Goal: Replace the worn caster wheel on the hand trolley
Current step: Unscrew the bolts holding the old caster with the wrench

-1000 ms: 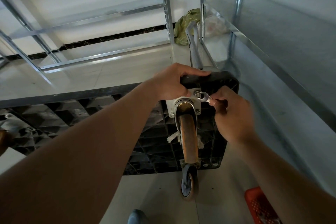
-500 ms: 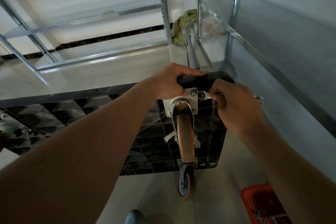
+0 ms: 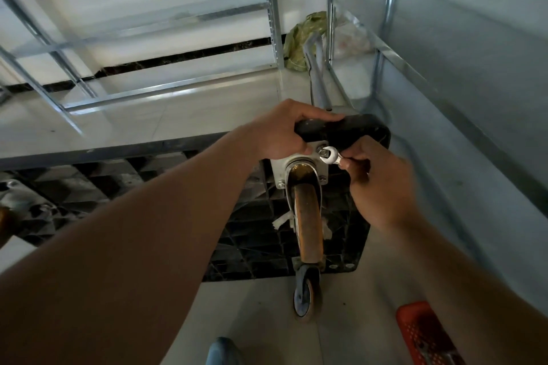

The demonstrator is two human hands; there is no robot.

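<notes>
The hand trolley [image 3: 243, 234] stands on its side, its black ribbed underside facing me. A worn orange caster wheel [image 3: 307, 230] is bolted to it by a metal plate [image 3: 278, 167]. My left hand [image 3: 284, 133] grips the trolley's top corner edge, fingers curled over it. My right hand [image 3: 382, 184] holds a small silver wrench [image 3: 332, 156] whose open jaw sits on the plate's upper right bolt [image 3: 322, 152]. A second caster wheel [image 3: 304, 296] hangs at the lower edge.
Metal shelving frames [image 3: 269, 9] stand behind, and a grey shelf board [image 3: 474, 74] runs along the right. A green bag [image 3: 302, 38] lies by the trolley handle [image 3: 318, 80]. A red perforated basket [image 3: 427, 335] sits on the tiled floor at lower right.
My right hand swung the wrench on the upper right bolt up and back down again. My left hand stayed on the trolley's edge.
</notes>
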